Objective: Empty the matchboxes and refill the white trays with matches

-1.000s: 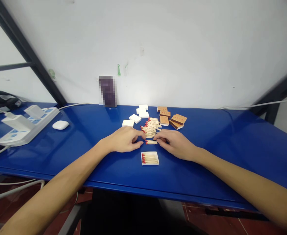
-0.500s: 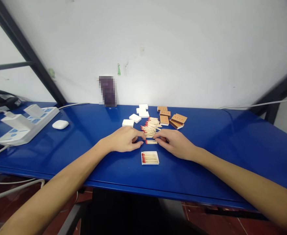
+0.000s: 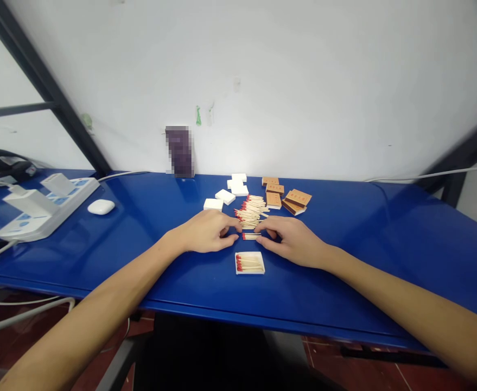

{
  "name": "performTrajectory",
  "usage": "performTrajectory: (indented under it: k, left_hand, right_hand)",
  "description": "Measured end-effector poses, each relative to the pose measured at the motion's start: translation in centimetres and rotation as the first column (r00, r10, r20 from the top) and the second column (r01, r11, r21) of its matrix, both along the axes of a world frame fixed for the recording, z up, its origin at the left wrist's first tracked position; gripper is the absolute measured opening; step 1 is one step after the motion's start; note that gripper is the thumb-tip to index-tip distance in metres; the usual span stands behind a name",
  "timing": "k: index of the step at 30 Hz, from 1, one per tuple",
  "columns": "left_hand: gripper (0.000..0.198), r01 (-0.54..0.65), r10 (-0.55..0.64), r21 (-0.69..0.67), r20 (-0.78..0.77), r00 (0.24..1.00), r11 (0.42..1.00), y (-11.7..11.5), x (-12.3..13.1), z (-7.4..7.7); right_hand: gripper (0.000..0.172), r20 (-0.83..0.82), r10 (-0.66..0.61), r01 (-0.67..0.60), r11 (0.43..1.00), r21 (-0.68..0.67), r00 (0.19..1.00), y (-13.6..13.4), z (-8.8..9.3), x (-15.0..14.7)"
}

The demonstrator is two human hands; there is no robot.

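Note:
A small row of matches [image 3: 249, 236] with red heads to the left lies on the blue table between my hands. My left hand [image 3: 210, 232] rests beside the heads, its thumb and forefinger apart with nothing between them. At the plain ends, my right hand [image 3: 293, 240] has its thumb and forefinger apart, the thumb tip at the row's near edge. Just beyond the fingertips is a loose match pile [image 3: 251, 210]. Nearer to me sits a white matchbox tray [image 3: 249, 272] holding several matches.
White trays [image 3: 239, 190] lie behind the pile on the left. Brown matchbox sleeves [image 3: 274, 201] are to its right. A power strip [image 3: 55, 220] with plugs and a white rounded case [image 3: 101, 207] occupy the left side. A blurred-out dark object [image 3: 180, 152] leans on the wall.
My right thumb has shifted slightly toward me and left, onto the near edge of the row of matches. My left hand stays almost still.

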State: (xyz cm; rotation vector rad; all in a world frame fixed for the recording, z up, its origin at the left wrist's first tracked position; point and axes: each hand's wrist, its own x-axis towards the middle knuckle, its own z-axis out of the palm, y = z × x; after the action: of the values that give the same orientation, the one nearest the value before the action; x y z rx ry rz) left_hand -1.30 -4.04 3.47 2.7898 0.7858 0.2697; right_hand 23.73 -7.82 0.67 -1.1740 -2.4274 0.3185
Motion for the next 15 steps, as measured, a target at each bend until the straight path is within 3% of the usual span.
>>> performTrajectory:
  k: [7,15]
  left_hand:
    - [0.012,-0.052,0.052,-0.002,0.018,0.998,0.999,-0.12,-0.05,0.04]
    - [0.016,-0.119,0.119,0.04,0.013,0.993,0.992,-0.28,-0.04,0.29]
  right_hand:
    - [0.015,-0.003,0.031,-0.031,0.999,0.024,1.0,-0.02,0.01,-0.02]
    - [0.015,-0.012,0.057,-0.057,0.998,0.016,0.998,0.0,-0.01,0.05]
